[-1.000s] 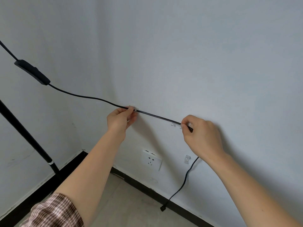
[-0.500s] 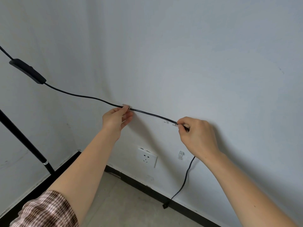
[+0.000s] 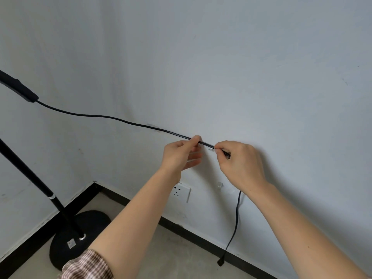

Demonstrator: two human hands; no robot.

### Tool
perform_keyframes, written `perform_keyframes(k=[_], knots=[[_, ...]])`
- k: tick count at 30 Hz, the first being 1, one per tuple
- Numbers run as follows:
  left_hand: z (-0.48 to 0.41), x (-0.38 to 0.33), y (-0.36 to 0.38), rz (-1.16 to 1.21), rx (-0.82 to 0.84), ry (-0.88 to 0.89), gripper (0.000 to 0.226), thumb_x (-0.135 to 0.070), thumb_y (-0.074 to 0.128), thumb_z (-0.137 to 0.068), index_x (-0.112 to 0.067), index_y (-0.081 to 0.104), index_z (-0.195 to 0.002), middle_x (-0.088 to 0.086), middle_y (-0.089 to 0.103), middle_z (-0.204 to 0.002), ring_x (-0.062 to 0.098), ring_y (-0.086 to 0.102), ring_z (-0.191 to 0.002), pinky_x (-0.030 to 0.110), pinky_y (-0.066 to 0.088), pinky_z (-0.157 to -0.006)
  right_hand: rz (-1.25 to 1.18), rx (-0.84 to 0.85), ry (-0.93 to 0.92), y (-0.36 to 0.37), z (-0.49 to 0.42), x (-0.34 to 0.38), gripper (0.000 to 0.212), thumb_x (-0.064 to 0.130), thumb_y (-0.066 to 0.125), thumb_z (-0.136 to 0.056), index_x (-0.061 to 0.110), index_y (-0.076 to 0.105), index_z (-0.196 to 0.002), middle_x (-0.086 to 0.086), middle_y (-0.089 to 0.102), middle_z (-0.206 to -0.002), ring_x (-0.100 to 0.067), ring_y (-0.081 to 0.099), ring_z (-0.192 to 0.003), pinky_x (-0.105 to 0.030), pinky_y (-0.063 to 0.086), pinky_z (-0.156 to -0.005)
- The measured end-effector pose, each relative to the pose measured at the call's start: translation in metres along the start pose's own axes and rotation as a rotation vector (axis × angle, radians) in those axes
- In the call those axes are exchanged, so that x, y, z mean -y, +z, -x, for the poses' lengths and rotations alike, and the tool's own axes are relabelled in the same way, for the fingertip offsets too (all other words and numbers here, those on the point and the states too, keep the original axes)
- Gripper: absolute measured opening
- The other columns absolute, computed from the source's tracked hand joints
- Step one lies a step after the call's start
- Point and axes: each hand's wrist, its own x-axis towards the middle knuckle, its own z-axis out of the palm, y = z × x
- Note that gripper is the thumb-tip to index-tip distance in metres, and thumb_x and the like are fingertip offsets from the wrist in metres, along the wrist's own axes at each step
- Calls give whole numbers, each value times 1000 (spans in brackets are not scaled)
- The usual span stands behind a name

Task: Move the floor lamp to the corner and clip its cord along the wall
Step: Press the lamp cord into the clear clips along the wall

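Head view, near to far. Plaid sleeve (image 3: 88, 265) at lower left; both bare forearms reach up and forward to the wall (image 3: 261, 77). Left hand (image 3: 179, 156): thumb and forefinger pinched shut on the black cord (image 3: 104, 117), other fingers loosely spread below. Right hand (image 3: 241, 164): fingers curled, fingertips closed on the same cord just beside the left, at a small clear clip (image 3: 211, 148) on the wall. Cord: runs from an inline switch (image 3: 20, 89) at far left, past another clear clip (image 3: 153, 125), through both hands, then hangs to a loose end (image 3: 220, 262) near the black baseboard (image 3: 201, 236). Floor lamp (image 3: 40, 186): pole tilted in view, round base (image 3: 80, 228) in the corner. Socket (image 3: 181, 191) and a third clip (image 3: 220, 185) on the wall below the hands.
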Motion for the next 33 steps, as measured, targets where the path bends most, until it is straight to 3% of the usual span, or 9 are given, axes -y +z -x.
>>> perform_keyframes(k=[4, 10, 19, 27, 33], knots=[[1, 2, -1, 138, 29, -9, 23, -19, 73, -79, 1, 69, -89, 4, 71, -68, 16, 68, -62, 23, 57, -59, 12, 5, -39, -2, -2, 1, 18, 19, 54, -89, 19, 72, -91, -2, 73, -79, -25, 64, -73, -37, 53, -64], [0, 11, -8, 258, 73, -57, 9, -6, 64, -85, 3, 64, -81, 10, 72, -69, 15, 71, -66, 19, 58, -62, 34, 24, -44, -1, 0, 2, 17, 21, 53, -90, 18, 69, -95, 0, 74, -87, -24, 64, -78, -37, 53, -68], [-1, 20, -3, 302, 62, -64, 10, -10, 65, -85, -1, 69, -83, 5, 72, -65, 12, 70, -60, 19, 58, -57, 35, -27, -28, -3, -5, 3, 10, 20, 58, -88, 15, 67, -88, -2, 71, -84, -24, 62, -78, -36, 51, -66], [-2, 15, 3, 330, 32, -161, 12, -16, 71, -81, -4, 70, -76, 3, 72, -62, 15, 71, -60, 19, 55, -51, 249, -35, -42, -3, -8, 4, 17, 23, 52, -90, 11, 63, -86, -5, 69, -81, -32, 61, -73, -37, 51, -60], [-2, 11, 3, 296, 26, -111, 12, -14, 71, -81, -3, 70, -78, 4, 73, -63, 16, 72, -61, 20, 56, -53, 169, -27, 14, -2, 1, -1, 14, 23, 55, -89, 14, 65, -84, -3, 71, -77, -29, 62, -71, -35, 50, -58]])
